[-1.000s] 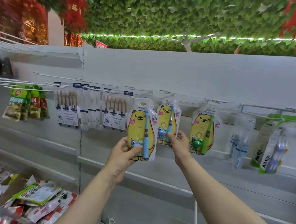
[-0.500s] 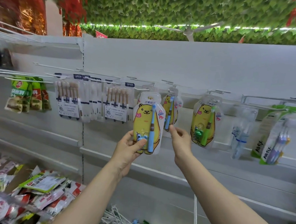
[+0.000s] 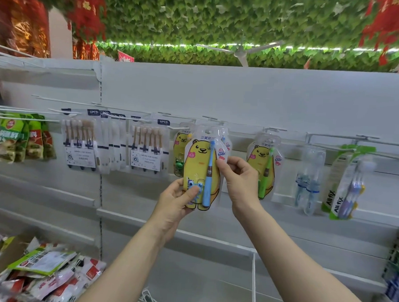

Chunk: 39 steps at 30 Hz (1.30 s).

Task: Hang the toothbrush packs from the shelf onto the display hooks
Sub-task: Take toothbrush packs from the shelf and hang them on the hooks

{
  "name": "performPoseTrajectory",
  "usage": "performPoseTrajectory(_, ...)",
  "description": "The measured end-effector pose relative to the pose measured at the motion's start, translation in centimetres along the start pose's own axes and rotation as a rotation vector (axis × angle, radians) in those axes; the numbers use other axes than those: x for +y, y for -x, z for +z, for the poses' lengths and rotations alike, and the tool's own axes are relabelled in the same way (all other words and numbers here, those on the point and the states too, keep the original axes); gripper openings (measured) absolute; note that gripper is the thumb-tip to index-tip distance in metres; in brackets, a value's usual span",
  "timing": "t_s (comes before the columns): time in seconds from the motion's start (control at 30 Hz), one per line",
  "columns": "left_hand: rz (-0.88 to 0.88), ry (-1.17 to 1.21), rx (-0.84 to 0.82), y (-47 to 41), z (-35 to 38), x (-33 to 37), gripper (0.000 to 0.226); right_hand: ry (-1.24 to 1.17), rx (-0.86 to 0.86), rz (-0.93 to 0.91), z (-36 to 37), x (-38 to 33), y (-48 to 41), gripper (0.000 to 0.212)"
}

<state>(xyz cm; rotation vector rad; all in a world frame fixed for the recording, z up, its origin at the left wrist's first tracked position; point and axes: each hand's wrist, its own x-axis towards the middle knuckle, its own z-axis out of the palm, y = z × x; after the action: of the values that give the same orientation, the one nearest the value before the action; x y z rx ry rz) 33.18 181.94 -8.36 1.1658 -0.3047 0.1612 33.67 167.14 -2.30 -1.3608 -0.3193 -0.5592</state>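
A yellow bear toothbrush pack (image 3: 198, 167) with a blue brush is held up in front of the white display wall. My left hand (image 3: 175, 200) grips its lower left corner, thumb on the blue toy. My right hand (image 3: 241, 178) pinches its right edge. The pack's hang hole sits just below a white display hook (image 3: 211, 118); I cannot tell whether it is on the hook. Behind it hang more bear packs (image 3: 179, 149). Another bear pack with a green brush (image 3: 263, 163) hangs to the right.
Multi-brush packs (image 3: 81, 142) and green snack bags (image 3: 16, 136) hang at left. Clear packs (image 3: 310, 177) and All-fix packs (image 3: 347, 181) hang at right. Loose packets (image 3: 44, 272) fill a bin at the lower left. Spare wire hooks (image 3: 149, 300) lie below.
The pack in my left hand has moved right and up toward the hook. My right hand has left the hanging pack and now holds this pack's right edge.
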Motion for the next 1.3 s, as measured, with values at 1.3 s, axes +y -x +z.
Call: performPoseTrajectory(1.3, -0.083, -0.181, 0.116, -13.4, 0.5, -4.9, 0.023, 0.110, 0.131, 0.124, -0.7, 7.1, -10.9, 0.011)
